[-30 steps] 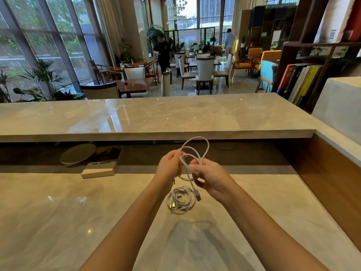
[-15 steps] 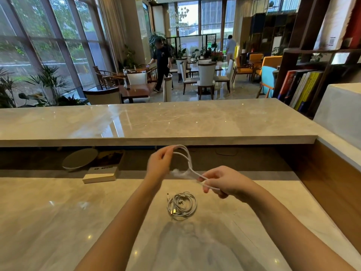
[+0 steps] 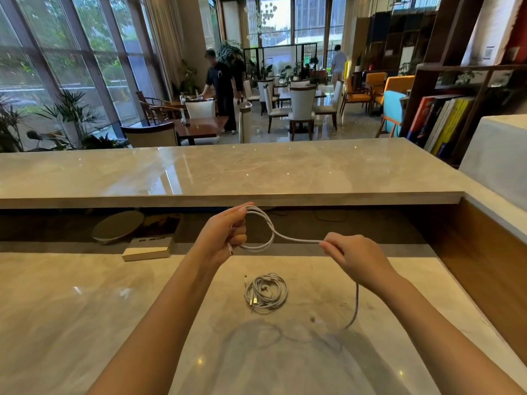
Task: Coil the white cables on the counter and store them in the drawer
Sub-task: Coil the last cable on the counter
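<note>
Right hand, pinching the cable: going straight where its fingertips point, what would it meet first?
The right hand points left along the white cable, so it would probably first meet that cable's loops gathered in the left hand. Depth is hard to judge.

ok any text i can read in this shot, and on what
Nothing can be read clearly.
Book on the counter: dark print on its edge, too blurred to read.
Shelf books: spine lettering too small.
White label high on the shelf: too small.
</note>
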`<state>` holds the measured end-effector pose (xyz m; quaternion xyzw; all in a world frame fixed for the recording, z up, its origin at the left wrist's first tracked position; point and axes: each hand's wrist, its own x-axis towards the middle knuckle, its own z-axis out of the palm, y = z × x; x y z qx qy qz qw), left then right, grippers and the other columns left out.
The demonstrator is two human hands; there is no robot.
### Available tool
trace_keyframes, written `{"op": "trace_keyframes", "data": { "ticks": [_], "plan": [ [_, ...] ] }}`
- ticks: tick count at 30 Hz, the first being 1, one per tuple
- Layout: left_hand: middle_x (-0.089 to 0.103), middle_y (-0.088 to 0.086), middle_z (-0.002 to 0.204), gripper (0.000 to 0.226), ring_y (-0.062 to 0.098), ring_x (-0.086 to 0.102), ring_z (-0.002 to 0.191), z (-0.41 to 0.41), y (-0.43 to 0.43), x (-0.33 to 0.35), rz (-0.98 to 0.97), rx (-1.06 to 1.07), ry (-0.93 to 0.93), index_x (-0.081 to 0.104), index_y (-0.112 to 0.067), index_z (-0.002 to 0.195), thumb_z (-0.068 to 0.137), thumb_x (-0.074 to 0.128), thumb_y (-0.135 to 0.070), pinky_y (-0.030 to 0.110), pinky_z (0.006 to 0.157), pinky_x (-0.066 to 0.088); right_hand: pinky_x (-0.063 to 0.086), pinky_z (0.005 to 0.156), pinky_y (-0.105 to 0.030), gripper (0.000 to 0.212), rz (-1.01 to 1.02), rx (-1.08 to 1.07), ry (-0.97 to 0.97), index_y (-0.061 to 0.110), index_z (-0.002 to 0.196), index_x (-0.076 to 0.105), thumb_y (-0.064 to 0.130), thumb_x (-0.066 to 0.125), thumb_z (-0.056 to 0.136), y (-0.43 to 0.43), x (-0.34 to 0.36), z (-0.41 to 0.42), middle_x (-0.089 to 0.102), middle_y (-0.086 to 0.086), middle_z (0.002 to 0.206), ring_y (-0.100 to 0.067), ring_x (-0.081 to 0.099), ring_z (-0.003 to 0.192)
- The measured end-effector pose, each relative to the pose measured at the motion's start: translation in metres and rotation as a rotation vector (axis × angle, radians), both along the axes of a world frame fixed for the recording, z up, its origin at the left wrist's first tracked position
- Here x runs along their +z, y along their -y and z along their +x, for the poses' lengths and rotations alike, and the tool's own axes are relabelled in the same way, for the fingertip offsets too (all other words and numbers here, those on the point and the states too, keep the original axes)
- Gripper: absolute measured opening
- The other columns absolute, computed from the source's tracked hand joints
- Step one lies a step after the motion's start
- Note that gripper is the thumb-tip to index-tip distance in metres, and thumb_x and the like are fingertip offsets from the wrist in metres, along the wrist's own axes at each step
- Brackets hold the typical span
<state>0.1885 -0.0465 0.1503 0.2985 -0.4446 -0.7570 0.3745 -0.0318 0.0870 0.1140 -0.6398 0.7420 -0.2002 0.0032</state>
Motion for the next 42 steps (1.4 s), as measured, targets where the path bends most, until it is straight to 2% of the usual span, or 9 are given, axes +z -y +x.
{"op": "trace_keyframes", "data": {
  "ticks": [5,8,13,18,21,27,33,38,42],
  "plan": [
    [0.037,-0.004,0.057,0.026,0.003,0.028,0.042,-0.005,-0.010,-0.003,0.027,-0.018,-0.031,0.063,-0.007,0.110,0.097,0.044,-0.020,0.014,0.036,0.023,0.044,0.082,-0.025,0.035,0.241,0.146,-0.001,0.030,0.124,0.056,0.044,0.050,0.092,0.009,-0.002,0.023,0.053,0.006,0.110,-0.008,0.047,0.098],
    [0.039,-0.004,0.057,0.030,0.004,0.030,0.044,-0.010,-0.018,0.000,-0.074,-0.009,0.040,0.062,-0.005,0.113,0.098,0.042,-0.022,0.015,0.038,0.025,0.046,0.074,-0.021,0.035,0.205,0.272,0.296,0.024,0.118,0.059,0.043,0.056,0.089,0.009,0.019,0.043,0.059,0.006,0.103,-0.004,0.054,0.086],
    [0.041,-0.004,0.058,0.031,0.004,0.033,0.045,-0.013,-0.031,0.006,-0.157,-0.028,0.021,0.062,-0.003,0.112,0.099,0.040,-0.020,0.015,0.039,0.029,0.050,0.064,-0.022,0.020,0.249,0.160,0.374,0.012,0.095,0.069,0.029,0.059,0.090,0.014,0.031,0.060,0.066,0.002,0.077,-0.008,0.062,0.066],
    [0.036,-0.003,0.055,0.027,0.004,0.029,0.040,-0.019,-0.047,0.005,0.143,-0.036,-0.319,0.060,-0.006,0.103,0.098,0.039,-0.021,0.015,0.036,0.026,0.059,0.077,-0.032,0.017,0.188,0.015,1.053,-0.002,0.102,0.065,0.006,0.057,0.090,0.017,0.030,0.067,0.072,-0.019,0.089,-0.021,0.072,0.079],
    [0.037,-0.003,0.054,0.025,0.004,0.028,0.040,-0.017,-0.049,-0.001,0.139,0.043,-0.304,0.056,-0.009,0.091,0.099,0.037,-0.023,0.016,0.037,0.026,0.059,0.079,-0.032,0.020,0.182,0.084,1.517,0.000,0.108,0.062,0.003,0.054,0.089,0.008,0.039,0.067,0.071,-0.022,0.098,-0.028,0.071,0.091],
    [0.044,-0.003,0.059,0.027,0.008,0.042,0.053,-0.026,-0.061,-0.008,-0.131,0.157,0.038,0.058,-0.014,0.111,0.100,0.036,-0.024,0.023,0.055,0.039,0.058,0.069,-0.023,0.013,-0.123,-0.055,1.293,0.009,0.099,0.065,0.008,0.055,0.092,0.008,0.036,0.080,0.070,-0.012,0.094,-0.021,0.069,0.086],
    [0.057,0.003,0.076,0.020,0.015,0.056,0.070,-0.034,-0.060,-0.013,-0.492,0.268,0.485,0.056,-0.021,0.093,0.099,0.038,-0.024,0.030,0.068,0.049,0.055,0.072,-0.025,0.017,-0.268,-0.174,1.489,0.009,0.101,0.065,0.010,0.049,0.095,0.011,0.027,0.084,0.070,-0.011,0.092,-0.020,0.068,0.086],
    [0.062,0.006,0.079,0.022,0.017,0.060,0.073,-0.031,-0.046,-0.021,-0.406,0.265,0.587,0.058,-0.015,0.088,0.098,0.040,-0.023,0.035,0.073,0.053,0.056,0.068,-0.024,0.016,-0.265,-0.095,1.552,0.009,0.100,0.066,0.010,0.050,0.094,0.014,0.028,0.086,0.072,-0.009,0.084,-0.016,0.071,0.076],
    [0.069,0.011,0.091,0.020,0.022,0.067,0.084,-0.028,-0.045,-0.019,-0.257,0.252,0.417,0.063,-0.010,0.099,0.097,0.044,-0.015,0.034,0.076,0.057,0.057,0.065,-0.025,0.017,-0.195,-0.052,1.673,0.007,0.092,0.067,0.009,0.051,0.093,0.015,0.031,0.082,0.073,-0.007,0.074,-0.015,0.070,0.069]
  ]
}}
